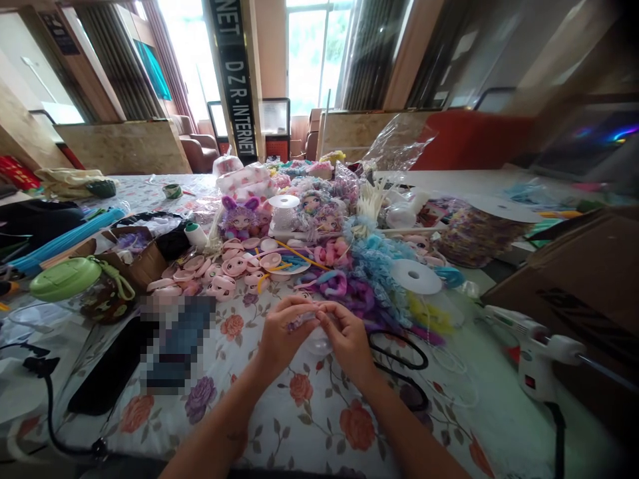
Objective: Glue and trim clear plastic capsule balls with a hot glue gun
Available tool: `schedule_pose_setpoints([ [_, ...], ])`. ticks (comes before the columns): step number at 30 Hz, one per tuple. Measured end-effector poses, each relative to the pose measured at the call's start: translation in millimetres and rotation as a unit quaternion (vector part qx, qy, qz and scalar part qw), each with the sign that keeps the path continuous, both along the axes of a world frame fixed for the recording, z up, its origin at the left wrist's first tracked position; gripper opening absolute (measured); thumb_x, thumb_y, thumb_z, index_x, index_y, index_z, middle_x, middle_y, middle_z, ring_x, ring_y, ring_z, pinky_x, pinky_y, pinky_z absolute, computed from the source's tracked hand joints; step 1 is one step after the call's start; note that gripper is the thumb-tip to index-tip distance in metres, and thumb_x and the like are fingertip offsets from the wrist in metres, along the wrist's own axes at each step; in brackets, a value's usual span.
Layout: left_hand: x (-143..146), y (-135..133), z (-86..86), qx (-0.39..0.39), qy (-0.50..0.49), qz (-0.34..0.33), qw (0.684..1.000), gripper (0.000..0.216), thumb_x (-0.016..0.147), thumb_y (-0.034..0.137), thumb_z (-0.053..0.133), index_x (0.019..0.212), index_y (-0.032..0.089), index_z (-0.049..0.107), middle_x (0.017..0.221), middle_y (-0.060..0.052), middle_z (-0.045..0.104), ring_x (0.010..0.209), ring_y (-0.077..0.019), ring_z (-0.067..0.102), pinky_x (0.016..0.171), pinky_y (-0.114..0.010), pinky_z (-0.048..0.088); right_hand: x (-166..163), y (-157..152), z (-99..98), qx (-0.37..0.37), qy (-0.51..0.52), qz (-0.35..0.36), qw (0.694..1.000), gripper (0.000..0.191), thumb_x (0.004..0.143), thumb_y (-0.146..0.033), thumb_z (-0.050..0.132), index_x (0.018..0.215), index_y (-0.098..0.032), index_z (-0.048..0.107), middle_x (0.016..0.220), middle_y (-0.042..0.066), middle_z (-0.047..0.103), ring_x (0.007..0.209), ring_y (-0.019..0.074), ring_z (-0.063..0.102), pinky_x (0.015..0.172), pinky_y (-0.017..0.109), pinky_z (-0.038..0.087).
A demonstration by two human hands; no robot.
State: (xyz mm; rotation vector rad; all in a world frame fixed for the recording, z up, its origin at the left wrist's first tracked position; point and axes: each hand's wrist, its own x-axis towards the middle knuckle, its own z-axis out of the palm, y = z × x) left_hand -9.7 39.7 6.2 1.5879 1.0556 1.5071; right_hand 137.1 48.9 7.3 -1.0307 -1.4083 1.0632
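My left hand [284, 332] and my right hand [345, 339] meet fingertip to fingertip above the flowered tablecloth. Both are closed in a pinch, but what lies between the fingers is mostly hidden. A clear, rounded plastic piece [319, 344] shows below the fingertips; I cannot tell whether it is held or lies on the cloth. To the right of my right hand are black-handled scissors [399, 352]. Just beyond the hands lie purple fluffy yarn [352, 299] and several pink doll faces [234, 267].
Dolls with curly hair [239, 216] and white spools [417, 276] stand behind. A hot glue gun [534, 352] is at the right, beside a cardboard box [574, 299]. A green-lidded jar [84, 286] and a black, flat long object [112, 366] sit left.
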Motion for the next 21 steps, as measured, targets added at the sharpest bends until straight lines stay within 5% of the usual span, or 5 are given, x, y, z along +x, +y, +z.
schedule_pose_setpoints([
  [10,4.0,6.8,-1.8,0.023,0.003,-0.003,1.000,0.014,0.083,0.028,0.068,0.088,0.033,0.080,0.086,-0.008,0.072,0.087,-0.0262,0.061,0.088,-0.042,0.046,2.6,2.7,-6.5,-0.039,0.025,0.033,0.998,0.030,0.090,-0.046,0.058,0.090,-0.018,0.069,0.104,0.008,0.072,0.103,0.0269,0.065,0.093,0.036,0.049],
  [13,1.7,5.6,1.5,0.032,0.025,0.030,0.999,0.016,0.087,0.030,0.063,0.090,0.030,0.079,0.089,-0.009,0.071,0.089,-0.0259,0.061,0.088,-0.039,0.046,5.0,0.8,-9.5,0.010,-0.010,0.048,0.999,0.030,0.092,-0.046,0.055,0.098,-0.020,0.069,0.110,0.008,0.070,0.107,0.0266,0.064,0.097,0.038,0.049],
  [17,-36.4,15.5,29.7,0.066,0.005,0.209,0.976,0.018,0.089,0.039,0.059,0.081,0.028,0.072,0.084,-0.006,0.067,0.088,-0.0243,0.058,0.091,-0.036,0.042,7.7,-3.2,-20.8,0.200,-0.185,0.064,0.960,0.047,0.082,-0.043,0.070,0.123,-0.022,0.061,0.132,0.012,0.058,0.123,0.0306,0.055,0.106,0.046,0.044],
  [21,-142.4,43.8,81.0,0.091,0.122,0.452,0.879,0.022,0.089,0.044,0.057,0.089,0.024,0.065,0.093,-0.005,0.065,0.092,-0.0234,0.055,0.095,-0.034,0.038,7.0,-7.7,-32.4,0.247,-0.322,0.077,0.911,0.069,0.075,-0.031,0.077,0.137,-0.025,0.050,0.141,0.014,0.050,0.128,0.0326,0.051,0.103,0.048,0.049],
])
